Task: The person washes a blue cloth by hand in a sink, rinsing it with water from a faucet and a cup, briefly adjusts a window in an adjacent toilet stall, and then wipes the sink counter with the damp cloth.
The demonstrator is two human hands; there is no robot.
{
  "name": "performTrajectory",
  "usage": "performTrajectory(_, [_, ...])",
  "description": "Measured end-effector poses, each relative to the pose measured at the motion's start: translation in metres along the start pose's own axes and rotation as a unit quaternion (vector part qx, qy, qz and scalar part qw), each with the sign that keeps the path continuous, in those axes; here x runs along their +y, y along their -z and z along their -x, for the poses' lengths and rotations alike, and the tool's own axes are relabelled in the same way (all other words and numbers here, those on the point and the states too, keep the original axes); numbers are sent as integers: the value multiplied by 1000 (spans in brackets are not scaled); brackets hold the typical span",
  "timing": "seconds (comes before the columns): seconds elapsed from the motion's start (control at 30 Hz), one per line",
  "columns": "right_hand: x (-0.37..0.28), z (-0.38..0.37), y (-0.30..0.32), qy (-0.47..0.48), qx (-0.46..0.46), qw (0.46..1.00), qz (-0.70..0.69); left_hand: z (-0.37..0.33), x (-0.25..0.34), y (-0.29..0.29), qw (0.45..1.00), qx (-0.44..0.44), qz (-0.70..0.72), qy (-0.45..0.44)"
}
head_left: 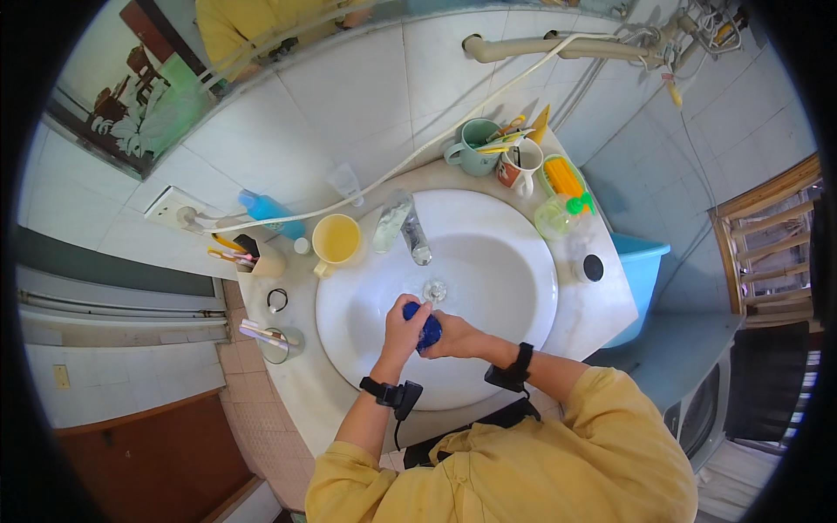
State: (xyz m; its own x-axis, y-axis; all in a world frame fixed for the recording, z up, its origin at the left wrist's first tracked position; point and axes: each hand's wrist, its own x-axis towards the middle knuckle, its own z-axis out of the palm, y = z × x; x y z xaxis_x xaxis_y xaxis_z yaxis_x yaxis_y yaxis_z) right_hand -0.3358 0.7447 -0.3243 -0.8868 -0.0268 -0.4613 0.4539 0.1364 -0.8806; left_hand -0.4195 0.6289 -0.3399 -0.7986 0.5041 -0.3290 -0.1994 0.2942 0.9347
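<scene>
Both my hands are together over the white washbasin (514,349), closed around a small dark blue bundle (429,331). It looks soft and crumpled, but its kind I cannot make out. My left hand (404,329) presses it from the left, with the thumb lying across its top. From the right, my right hand (458,337) wraps its lower side, its fingertips partly hidden. Just beyond the hands is the basin's drain (434,290), below the metal tap (418,244). Black straps with small boxes sit on both wrists.
A yellow mug (336,240), a blue bottle (272,213) and a glass with toothbrushes (279,346) stand left of the basin. At the back right are a green mug (477,148), a white mug (521,166) and a pump bottle (555,218). A pale hose (418,150) crosses behind.
</scene>
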Motion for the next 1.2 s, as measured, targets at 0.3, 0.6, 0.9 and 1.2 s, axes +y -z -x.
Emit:
performTrajectory(0.3, [39, -18, 3, -13, 54, 991, 122, -5, -21, -21, 987, 82, -100, 98])
performTrajectory(0.6, [5, 17, 19, -197, -355, 720, -562, 15, 38, 13, 848, -273, 454, 3])
performTrajectory(0.9, [-36, 49, 16, -149, -253, 717, -632, 24, 71, 5, 878, -174, 445, -31])
performTrajectory(1.2, [-59, 30, 38, -185, -121, 966, -132, 15, 80, -12, 957, -10, 268, 110])
